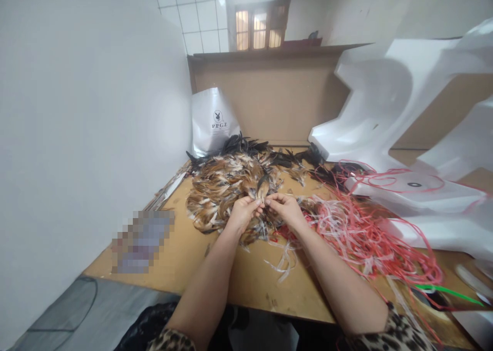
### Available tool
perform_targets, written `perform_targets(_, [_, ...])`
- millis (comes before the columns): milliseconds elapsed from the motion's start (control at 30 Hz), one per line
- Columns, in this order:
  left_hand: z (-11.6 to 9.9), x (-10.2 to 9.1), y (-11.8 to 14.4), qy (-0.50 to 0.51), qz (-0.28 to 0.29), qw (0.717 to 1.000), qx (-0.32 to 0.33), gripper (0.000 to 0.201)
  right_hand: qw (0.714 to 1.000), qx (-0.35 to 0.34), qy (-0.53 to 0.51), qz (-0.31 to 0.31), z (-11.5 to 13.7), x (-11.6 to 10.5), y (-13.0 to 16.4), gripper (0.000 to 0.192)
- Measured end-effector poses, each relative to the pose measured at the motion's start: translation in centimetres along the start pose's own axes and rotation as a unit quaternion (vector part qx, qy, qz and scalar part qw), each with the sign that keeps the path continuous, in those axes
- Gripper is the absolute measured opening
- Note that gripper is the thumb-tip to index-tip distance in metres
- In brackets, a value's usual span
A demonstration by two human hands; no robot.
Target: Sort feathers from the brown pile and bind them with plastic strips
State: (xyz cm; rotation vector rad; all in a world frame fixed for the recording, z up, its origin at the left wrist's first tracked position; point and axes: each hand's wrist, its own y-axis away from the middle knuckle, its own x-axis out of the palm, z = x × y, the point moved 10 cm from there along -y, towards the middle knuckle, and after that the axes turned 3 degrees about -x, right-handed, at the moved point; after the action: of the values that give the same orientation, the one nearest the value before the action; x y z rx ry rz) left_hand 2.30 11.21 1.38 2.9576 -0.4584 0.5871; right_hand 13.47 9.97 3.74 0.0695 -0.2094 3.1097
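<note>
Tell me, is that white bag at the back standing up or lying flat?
Standing. The white bag rises upright against the brown board, its logo facing forward, with the feathers piled at its base.

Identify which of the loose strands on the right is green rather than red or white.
The single green strand near the table's front right edge. The tangled red and white strands beside the right hand form one heap; the green one lies apart.

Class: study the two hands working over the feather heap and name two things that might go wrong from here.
1. Both hands, left hand and right hand, pinch one feather at the fingertips; so small a grip may slip.
2. The red and white strips lie tangled beside the right forearm, which might snag them and drag them into the feather pile.
</note>
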Motion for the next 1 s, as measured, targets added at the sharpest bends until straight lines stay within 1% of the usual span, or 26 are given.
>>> perform_targets(67, [-0.2,0.0,0.0,-0.02,-0.004,1.0,0.012,0.022,1.0,-0.002,0.0,0.001,0.1,0.0,0.0,0.024])
perform_targets(200, [-0.4,0.2,-0.1,-0.079,-0.013,0.996,0.035,0.021,1.0,0.015,-0.006,-0.005,-0.5,0.2,0.1,0.026])
perform_targets(300, [-0.3,0.2,-0.1,-0.093,-0.018,0.995,0.033,0.021,0.999,0.03,-0.01,-0.004,-1.0,0.2,0.1,0.026])
perform_targets(433, [0.0,-0.2,-0.1,-0.047,-0.025,0.999,0.013,0.023,0.998,0.056,-0.039,0.006,-1.4,0.2,0.1,0.025])
perform_targets(567, [0.2,0.0,0.1,0.005,-0.012,1.0,-0.012,0.025,0.994,0.059,-0.095,-0.002,-1.6,0.0,0.0,0.025])
perform_targets(733, [0.8,0.3,0.3,0.014,-0.004,0.999,-0.038,0.028,0.993,0.053,-0.108,-0.002,-2.1,0.3,0.0,0.028])
perform_targets(1000, [1.1,0.4,0.1,0.029,0.0,0.999,-0.035,0.03,0.991,0.053,-0.125,-0.013,-2.2,0.4,0.2,0.027])
